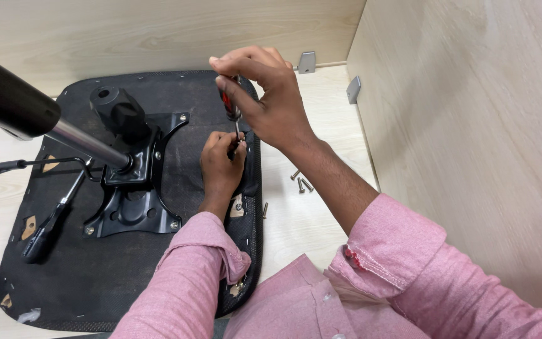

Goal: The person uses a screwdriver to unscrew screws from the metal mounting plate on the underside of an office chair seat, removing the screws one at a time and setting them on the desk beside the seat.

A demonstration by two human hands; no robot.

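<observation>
Keep the red-and-black-handled screwdriver (232, 110), gripped in the closed right hand (265, 94), upright at the right edge of the upturned black fabric seat base (95, 276) while the left hand (221, 163) pinches its tip steady

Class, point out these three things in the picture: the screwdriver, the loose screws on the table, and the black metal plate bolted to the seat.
screwdriver (229, 103), head view, red-and-black handle
loose screws (301, 182), head view, middle of the cluster
metal plate (134, 210), head view, lower flat part
</observation>
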